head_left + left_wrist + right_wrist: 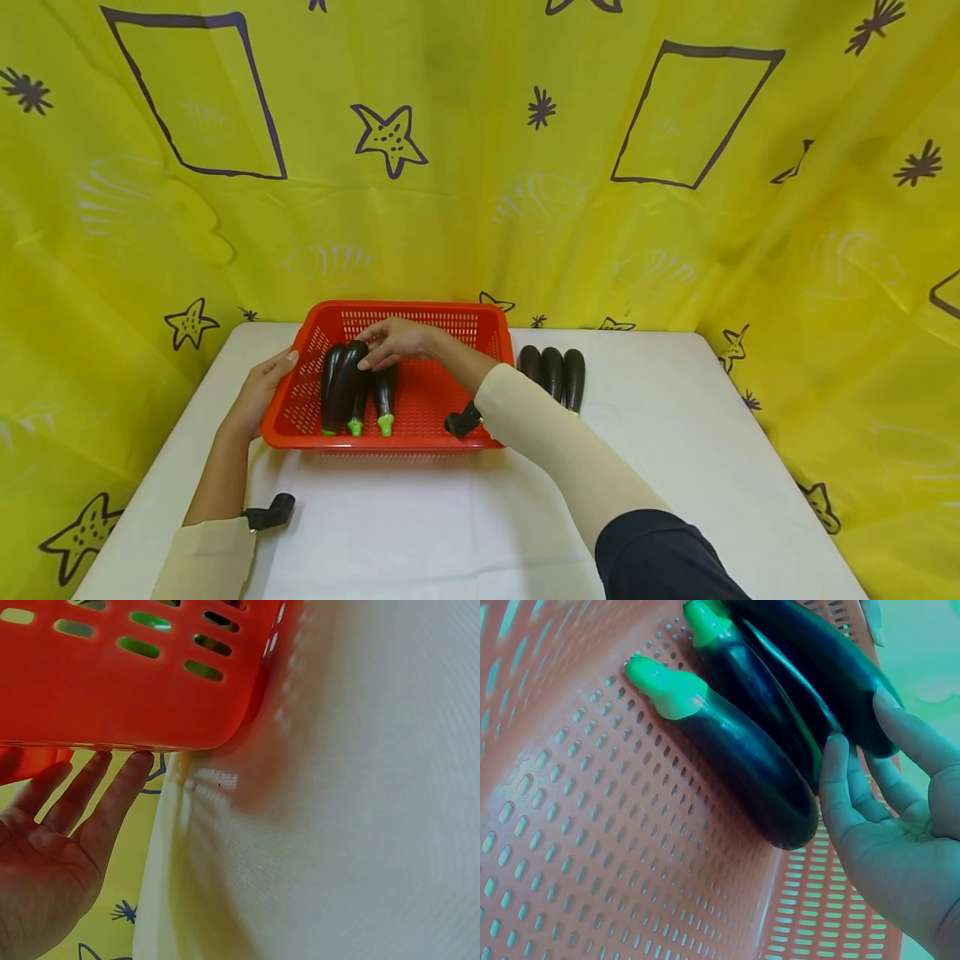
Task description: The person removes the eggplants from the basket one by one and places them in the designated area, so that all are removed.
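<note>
eggplant [347,387] is at the right hand [401,340], inside the basket [420,442], thumb and fingers pinching its blunt end. left hand [258,393] grips the rim. i'd keep that rim steady and the pinch light. table [750,467] ends just outside the left hand; basket's roomier under the right wrist.
</note>
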